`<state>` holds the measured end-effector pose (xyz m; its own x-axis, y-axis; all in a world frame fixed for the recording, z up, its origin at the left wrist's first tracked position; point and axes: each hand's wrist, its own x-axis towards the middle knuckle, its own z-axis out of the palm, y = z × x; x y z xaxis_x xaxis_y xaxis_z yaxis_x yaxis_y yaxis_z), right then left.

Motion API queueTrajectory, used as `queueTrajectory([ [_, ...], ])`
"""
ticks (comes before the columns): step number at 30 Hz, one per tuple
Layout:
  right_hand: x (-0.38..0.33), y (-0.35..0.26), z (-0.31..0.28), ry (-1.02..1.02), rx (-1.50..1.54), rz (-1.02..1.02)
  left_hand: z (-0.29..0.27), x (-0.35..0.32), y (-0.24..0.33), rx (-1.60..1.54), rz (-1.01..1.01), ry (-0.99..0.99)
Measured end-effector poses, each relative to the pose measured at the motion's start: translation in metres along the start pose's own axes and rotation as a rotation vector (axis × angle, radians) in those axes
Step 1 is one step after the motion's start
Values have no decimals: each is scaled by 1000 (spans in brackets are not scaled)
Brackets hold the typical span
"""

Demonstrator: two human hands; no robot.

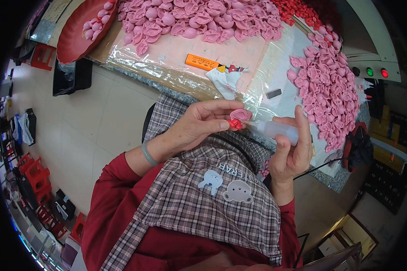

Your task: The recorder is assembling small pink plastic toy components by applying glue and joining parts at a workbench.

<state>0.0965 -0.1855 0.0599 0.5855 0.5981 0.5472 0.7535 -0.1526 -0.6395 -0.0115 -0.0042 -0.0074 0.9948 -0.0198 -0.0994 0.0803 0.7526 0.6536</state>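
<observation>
The right hand grips the bottle between thumb and fingers. Left of the bottle, the left hand pinches a pink piece and red piece at its fingertips, both by the bottle's nozzle; whether they touch it, I cannot tell. Beyond the bottle lies a grey block.

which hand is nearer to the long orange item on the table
Left. The left hand is below the orange item in the picture, apart from it; the right hand is lower and well to its right.
</observation>
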Motion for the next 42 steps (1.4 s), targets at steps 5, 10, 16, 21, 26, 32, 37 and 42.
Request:
queueTrajectory([
  [5,0,2,2,-7,-43,-41,1,0,0,1,0,7],
  [10,1,2,1,-9,-41,-49,1,0,1,-5,-9,7],
  [16,-1,3,2,6,-45,-60,1,1,-1,-4,-17,17],
  [21,1,3,3,-4,-68,-81,1,1,-1,23,-30,29],
  [26,0,3,3,4,-73,-84,1,1,-1,4,-29,27],
  [32,-2,4,4,41,14,-27,1,1,-1,-7,-29,18],
  [37,-1,5,5,47,5,-51,2,1,0,-15,-37,33],
  [42,-2,6,6,44,0,-52,2,1,-1,-22,-41,26],
])
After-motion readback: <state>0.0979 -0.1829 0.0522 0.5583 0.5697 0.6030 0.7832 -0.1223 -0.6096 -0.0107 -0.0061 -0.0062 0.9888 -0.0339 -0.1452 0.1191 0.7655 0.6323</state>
